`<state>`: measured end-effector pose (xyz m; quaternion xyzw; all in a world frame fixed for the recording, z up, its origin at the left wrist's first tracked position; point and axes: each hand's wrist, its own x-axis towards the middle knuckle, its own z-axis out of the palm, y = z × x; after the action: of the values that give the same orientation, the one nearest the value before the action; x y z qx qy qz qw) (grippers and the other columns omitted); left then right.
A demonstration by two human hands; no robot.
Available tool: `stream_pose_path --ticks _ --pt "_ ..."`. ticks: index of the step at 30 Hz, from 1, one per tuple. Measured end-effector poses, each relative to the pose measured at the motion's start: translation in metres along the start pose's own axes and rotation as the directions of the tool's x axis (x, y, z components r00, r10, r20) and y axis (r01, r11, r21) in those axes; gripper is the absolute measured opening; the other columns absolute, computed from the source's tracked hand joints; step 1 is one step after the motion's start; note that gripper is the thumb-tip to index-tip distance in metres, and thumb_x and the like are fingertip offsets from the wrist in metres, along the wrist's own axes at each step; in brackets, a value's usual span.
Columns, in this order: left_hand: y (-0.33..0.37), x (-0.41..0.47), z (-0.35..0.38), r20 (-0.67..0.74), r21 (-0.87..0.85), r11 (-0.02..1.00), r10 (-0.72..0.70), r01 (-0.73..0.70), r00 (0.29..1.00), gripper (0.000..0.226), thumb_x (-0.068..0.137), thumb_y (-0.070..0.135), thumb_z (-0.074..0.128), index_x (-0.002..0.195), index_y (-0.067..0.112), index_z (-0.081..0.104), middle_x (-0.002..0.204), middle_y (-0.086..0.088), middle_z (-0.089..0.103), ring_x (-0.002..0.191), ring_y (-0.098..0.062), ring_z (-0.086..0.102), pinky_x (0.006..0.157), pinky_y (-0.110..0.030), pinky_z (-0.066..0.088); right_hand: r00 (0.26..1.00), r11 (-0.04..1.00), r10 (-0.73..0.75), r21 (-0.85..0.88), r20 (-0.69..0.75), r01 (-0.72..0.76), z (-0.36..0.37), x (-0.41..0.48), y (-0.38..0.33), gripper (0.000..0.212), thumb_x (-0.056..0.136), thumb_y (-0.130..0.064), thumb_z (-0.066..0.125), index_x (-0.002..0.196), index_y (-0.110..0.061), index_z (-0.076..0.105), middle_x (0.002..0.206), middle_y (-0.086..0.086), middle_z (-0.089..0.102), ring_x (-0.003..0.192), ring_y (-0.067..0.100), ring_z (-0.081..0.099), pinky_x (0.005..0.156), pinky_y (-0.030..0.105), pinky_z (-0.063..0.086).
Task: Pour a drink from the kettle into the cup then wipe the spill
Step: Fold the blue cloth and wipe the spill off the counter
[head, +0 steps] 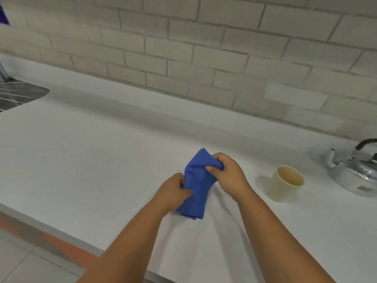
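Observation:
A blue cloth point(196, 188) is bunched between both hands over the white counter point(91, 160). My left hand point(173, 193) grips its lower left side and my right hand point(226, 174) pinches its upper right part. A cream cup point(285, 183) stands upright to the right of my right hand, apart from it; I cannot tell what is inside it. The metal kettle point(355, 170) with a dark handle sits at the far right, partly cut off by the frame edge. No spill shows on the counter.
A pale brick wall point(204, 48) runs along the back of the counter. A metal sink drainer point(18, 94) lies at the far left. The counter's front edge runs diagonally at lower left, above a tiled floor point(24, 262).

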<state>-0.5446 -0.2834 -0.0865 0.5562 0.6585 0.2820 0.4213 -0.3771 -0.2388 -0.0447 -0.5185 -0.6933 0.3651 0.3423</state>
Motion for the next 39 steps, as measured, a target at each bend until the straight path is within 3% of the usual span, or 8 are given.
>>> stream_pose_path --ticks 6,12,16,21,24,26,29,39 --pt "0.055 -0.024 0.040 0.355 -0.149 0.967 0.249 -0.208 0.901 0.039 0.068 0.026 0.065 0.099 0.006 0.054 0.108 -0.017 0.063 0.095 -0.034 0.062 0.085 -0.051 0.050 0.966 0.994 -0.044 0.087 -0.255 0.068 -0.078 -0.085 -0.005 0.026 0.086 -0.007 0.057 0.085 -0.032 0.063 0.085 -0.019 0.068 0.077 0.000 0.063 0.061 0.009 0.046" --pt "0.078 -0.046 0.144 0.537 -0.091 0.937 0.332 -0.338 0.775 0.021 0.076 0.019 0.068 0.089 0.015 0.052 0.088 0.000 0.057 0.075 -0.014 0.051 0.068 -0.027 0.044 0.918 0.952 0.180 -0.172 -0.354 -0.253 -0.150 -0.150 0.034 0.026 0.081 -0.003 0.059 0.077 -0.028 0.063 0.083 -0.009 0.067 0.080 0.011 0.061 0.061 0.021 0.043" --pt "0.075 -0.045 0.181 0.503 0.115 0.873 0.360 -0.474 0.786 0.015 0.081 0.019 0.062 0.083 0.017 0.047 0.077 0.004 0.050 0.073 -0.017 0.047 0.064 -0.028 0.040 0.764 0.701 0.310 -0.407 -0.566 -0.586 -0.151 -0.149 0.087 0.022 0.081 -0.006 0.056 0.097 -0.018 0.066 0.104 0.012 0.055 0.087 0.027 0.053 0.069 0.027 0.036" --pt "0.060 -0.018 0.163 0.396 0.254 0.780 0.456 -0.573 0.797 0.032 0.081 0.042 0.063 0.102 0.017 0.061 0.104 0.000 0.060 0.095 -0.016 0.055 0.084 -0.027 0.044 0.644 0.713 0.449 -0.187 -0.619 -0.676 -0.105 -0.135 0.115 0.016 0.087 -0.016 0.048 0.098 -0.010 0.057 0.112 0.013 0.047 0.083 0.024 0.050 0.075 0.032 0.044" --pt "0.043 0.013 0.132 0.228 0.406 0.693 0.554 -0.596 0.800 0.035 0.087 0.036 0.058 0.114 0.013 0.061 0.119 -0.006 0.061 0.108 -0.025 0.054 0.095 -0.029 0.040 0.606 0.647 0.445 -0.231 -0.660 -0.727 -0.086 -0.125 0.118 0.053 0.086 -0.044 0.052 0.126 -0.009 0.045 0.136 0.016 0.040 0.116 0.033 0.044 0.094 0.040 0.041" --pt "0.031 0.033 0.112 0.163 0.520 0.663 0.542 -0.539 0.824 0.042 0.091 0.033 0.053 0.127 0.010 0.054 0.137 -0.011 0.051 0.127 -0.029 0.044 0.107 -0.035 0.032 0.636 0.591 0.438 -0.329 -0.635 -0.736 -0.074 -0.120 0.118 0.079 0.086 -0.058 0.043 0.143 -0.008 0.018 0.153 0.019 0.016 0.136 0.034 0.025 0.110 0.045 0.026" --pt "0.015 0.049 0.100 0.214 0.632 0.614 0.448 -0.472 0.868 0.052 0.097 0.040 0.035 0.142 0.015 0.034 0.154 -0.006 0.025 0.144 -0.027 0.015 0.116 -0.038 0.016 0.695 0.546 0.401 -0.454 -0.597 -0.705 -0.066 -0.118 0.126 0.083 0.090 -0.058 0.030 0.145 -0.007 -0.005 0.155 0.024 -0.005 0.143 0.033 0.005 0.116 0.045 0.009" --pt "0.005 0.056 0.102 0.297 0.694 0.538 0.392 -0.478 0.871 0.056 0.098 0.043 0.013 0.148 0.019 0.007 0.159 0.000 0.004 0.146 -0.019 0.000 0.119 -0.039 0.003 0.872 0.612 0.292 -0.623 -0.394 -0.487 -0.068 -0.123 0.145 0.053 0.096 -0.010 0.022 0.145 -0.007 0.004 0.158 0.012 0.006 0.145 0.022 0.001 0.115 0.030 -0.003"
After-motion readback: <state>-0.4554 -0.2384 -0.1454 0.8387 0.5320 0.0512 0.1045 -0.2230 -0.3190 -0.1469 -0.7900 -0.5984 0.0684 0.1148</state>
